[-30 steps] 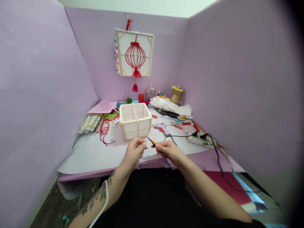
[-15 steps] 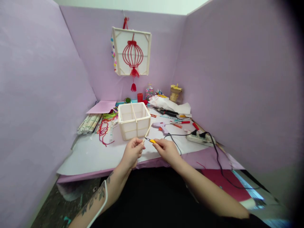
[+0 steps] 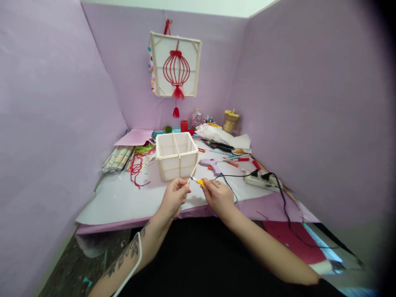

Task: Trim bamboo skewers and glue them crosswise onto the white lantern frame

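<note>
My left hand (image 3: 175, 196) pinches a thin wooden stick (image 3: 194, 168), which slants up and to the right from the fingertips. In my right hand (image 3: 218, 196) is a craft knife with a yellow handle (image 3: 200, 182). Its blade points left, close to the stick just above my left fingers; whether it touches cannot be made out. Behind both hands stands a box-shaped lantern frame (image 3: 167, 165) with white sides, open at the top, with one stick laid across it.
Right of the frame lies a lilac glue gun (image 3: 210, 165), its black cord running to a power strip (image 3: 262, 180). Red yarn (image 3: 136, 169) and bundled sticks (image 3: 119, 159) lie left. Pliers (image 3: 221, 145) rest behind. A finished lantern (image 3: 176, 66) hangs above the table.
My right hand has turned slightly, and the knife blade now sits a little higher on the stick. The whole view has shifted slightly; my left hand keeps its hold.
</note>
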Demonstrator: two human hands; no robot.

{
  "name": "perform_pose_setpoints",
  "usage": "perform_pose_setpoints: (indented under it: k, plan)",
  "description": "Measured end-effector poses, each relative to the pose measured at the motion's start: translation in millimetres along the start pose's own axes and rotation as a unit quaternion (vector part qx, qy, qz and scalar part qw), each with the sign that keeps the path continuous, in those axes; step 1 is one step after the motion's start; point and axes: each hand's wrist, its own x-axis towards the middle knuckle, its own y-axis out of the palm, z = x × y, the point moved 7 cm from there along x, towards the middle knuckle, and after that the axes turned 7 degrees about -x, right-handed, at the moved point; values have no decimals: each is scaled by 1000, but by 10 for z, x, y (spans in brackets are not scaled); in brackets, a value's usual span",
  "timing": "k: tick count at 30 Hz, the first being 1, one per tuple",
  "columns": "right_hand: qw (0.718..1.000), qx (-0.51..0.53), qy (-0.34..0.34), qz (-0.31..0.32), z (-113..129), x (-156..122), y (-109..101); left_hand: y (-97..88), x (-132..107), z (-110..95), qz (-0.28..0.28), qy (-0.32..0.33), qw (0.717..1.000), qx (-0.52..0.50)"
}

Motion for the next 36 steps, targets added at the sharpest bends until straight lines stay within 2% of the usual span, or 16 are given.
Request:
perform_pose_setpoints:
  k: [2,4,5,8,14,16,21,27,31,36]
  plan:
    - [999,45,12,11,-23,8,8,-4,-5,-10,-2,7,1000,5]
    - [988,143,39,47,-64,26,51,-16,-9,-30,-8,24,1000,18]
    - [973,208,61,78,-89,33,92,-23,-9,-41,-11,35,999,28]
    - [906,365,131,171,-127,29,210,-38,-3,-59,-13,61,996,60]
    - [839,453,171,248,-139,18,274,-45,15,-73,-3,74,993,96]
    - [829,461,175,263,-146,12,307,-39,11,-75,1,65,993,97]
    - [865,423,170,208,-187,37,296,-22,0,-55,-3,37,997,61]
    - [964,219,92,118,-130,47,118,-3,4,-46,-7,32,998,45]
    - [988,127,53,75,-85,37,47,12,-6,-38,-1,23,999,25]
    - [999,51,9,7,-38,16,-4,27,-12,-25,1,12,1000,13]
